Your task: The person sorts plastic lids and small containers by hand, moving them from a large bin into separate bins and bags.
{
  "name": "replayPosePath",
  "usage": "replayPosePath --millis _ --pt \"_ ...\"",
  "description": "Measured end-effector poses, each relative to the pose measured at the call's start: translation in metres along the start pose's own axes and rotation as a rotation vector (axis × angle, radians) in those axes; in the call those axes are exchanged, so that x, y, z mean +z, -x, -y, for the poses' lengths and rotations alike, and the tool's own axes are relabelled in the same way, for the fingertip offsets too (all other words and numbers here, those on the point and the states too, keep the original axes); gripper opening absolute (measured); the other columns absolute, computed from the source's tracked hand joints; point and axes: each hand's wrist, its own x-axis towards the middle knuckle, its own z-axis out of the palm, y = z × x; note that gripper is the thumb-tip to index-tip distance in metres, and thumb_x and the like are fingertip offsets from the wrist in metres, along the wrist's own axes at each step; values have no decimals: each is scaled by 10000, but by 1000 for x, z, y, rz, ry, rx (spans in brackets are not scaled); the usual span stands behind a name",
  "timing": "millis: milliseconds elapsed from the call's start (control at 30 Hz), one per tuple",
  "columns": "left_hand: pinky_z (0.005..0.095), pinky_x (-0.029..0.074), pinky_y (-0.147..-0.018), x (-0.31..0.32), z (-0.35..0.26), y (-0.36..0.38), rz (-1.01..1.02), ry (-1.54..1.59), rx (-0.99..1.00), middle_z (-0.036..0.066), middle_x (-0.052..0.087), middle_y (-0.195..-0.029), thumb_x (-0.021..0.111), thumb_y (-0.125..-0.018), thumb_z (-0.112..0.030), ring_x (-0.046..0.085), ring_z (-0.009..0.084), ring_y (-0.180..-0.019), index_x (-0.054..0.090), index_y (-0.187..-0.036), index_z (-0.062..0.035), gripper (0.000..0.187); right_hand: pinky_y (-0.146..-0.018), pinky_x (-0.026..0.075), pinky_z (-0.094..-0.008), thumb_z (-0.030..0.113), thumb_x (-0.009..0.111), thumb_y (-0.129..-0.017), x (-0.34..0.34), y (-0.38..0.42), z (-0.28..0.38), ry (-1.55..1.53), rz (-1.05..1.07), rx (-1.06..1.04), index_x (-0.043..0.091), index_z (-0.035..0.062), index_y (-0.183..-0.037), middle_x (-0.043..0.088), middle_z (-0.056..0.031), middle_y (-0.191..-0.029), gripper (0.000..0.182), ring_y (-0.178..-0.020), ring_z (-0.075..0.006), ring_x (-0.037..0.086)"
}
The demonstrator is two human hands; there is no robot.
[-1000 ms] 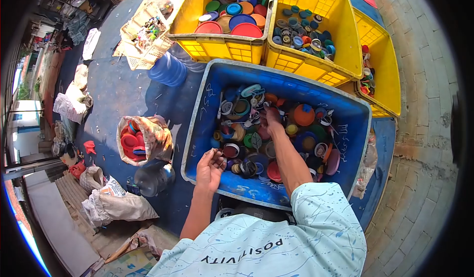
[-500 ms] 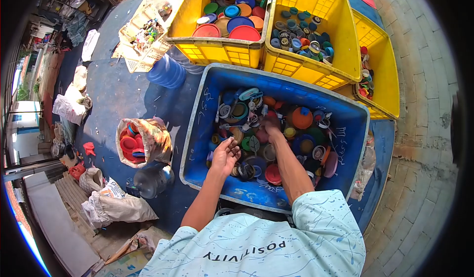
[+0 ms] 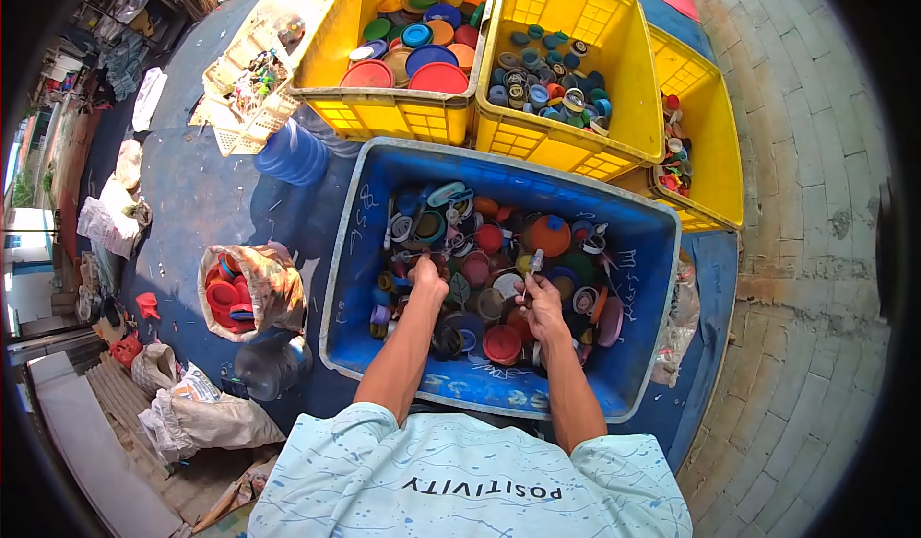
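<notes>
A blue crate [image 3: 499,397] holds a mixed heap of plastic lids and caps in many colours. Over the left part of the heap is my left hand [image 3: 429,279], its fingers curled closed; what they hold, if anything, is hidden. My right hand [image 3: 543,310] pinches a small whitish plastic piece [image 3: 536,261] that sticks up from the fingertips. An orange lid [image 3: 551,236] lies just beyond that piece. Nearer to me in the crate are a red lid [image 3: 502,343] and, at the right side, a pink lid [image 3: 611,322].
Beyond the blue crate stand yellow crates [image 3: 384,114] with sorted lids and caps. To the left are a sack [image 3: 278,284] of red lids, a large clear bottle [image 3: 273,365], a blue water jug [image 3: 291,154] and a cream basket [image 3: 240,135]. Paving [image 3: 796,298] runs along the right.
My right hand has come up out of the heap towards me, with the whitish piece in its fingers. My left hand has moved forward over the lids and closed. The camera view has shifted.
</notes>
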Motion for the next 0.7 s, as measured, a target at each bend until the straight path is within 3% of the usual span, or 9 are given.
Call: replayPosePath --millis 300,433,567,700 --pt "286 405 -535 -12 5 -13 51 -69 -16 -4 612 -737 640 -879 -120 549 116 -603 576 -866 -120 65 -547 421 -210 217 613 -917 13 7 3 66 71 -23 531 110 -1068 646 -17 -930 202 -665 -80 578" --pt "275 418 -575 -20 4 26 283 -221 107 -16 643 -864 645 -890 -166 543 98 -654 597 -983 -127 111 -542 420 -199 189 624 -908 19 13 3 71 84 -41 541 66 -1085 650 -29 -943 231 -677 -80 580" --pt "267 444 -602 -36 0 53 456 -308 111 -12 650 -870 654 -892 -181 579 85 -702 594 -984 -131 121 -542 397 -198 186 640 -895 24 9 -2 175 96 -85 597 60 -1030 654 -11 -892 189 -671 -62 561" --pt "290 484 -647 -56 -12 76 462 -311 89 9 652 -873 658 -886 -153 611 112 -750 565 -948 -120 117 -539 385 -207 173 656 -876 39 5 -3 344 93 -169 656 45 -944 648 1 -812 144 -649 -53 539"
